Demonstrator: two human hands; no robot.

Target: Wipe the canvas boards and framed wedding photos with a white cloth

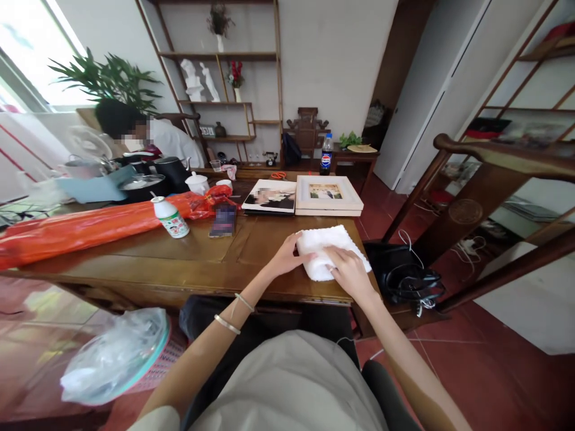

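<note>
A white towel (330, 236), folded into a thick pad, lies near the right end of the wooden table. My left hand (287, 254) grips its left edge, thumb on the near side and fingers by the far corner. On top of the towel rests my right hand (350, 269), its fingers bent and pressed into the cloth; their tips are partly sunk in the pile. Just behind the towel are a framed wedding photo (326, 191) on a white box-like album and another photo book (272, 196) beside it.
On the wooden table (179, 266) stand a white bottle (171, 216), a phone (223, 220), a long orange-wrapped bundle (103, 224) and a cola bottle (326, 154). A black bag (399, 269) sits at right by a wooden chair (467, 197). Another person (173, 140) bends over at far left.
</note>
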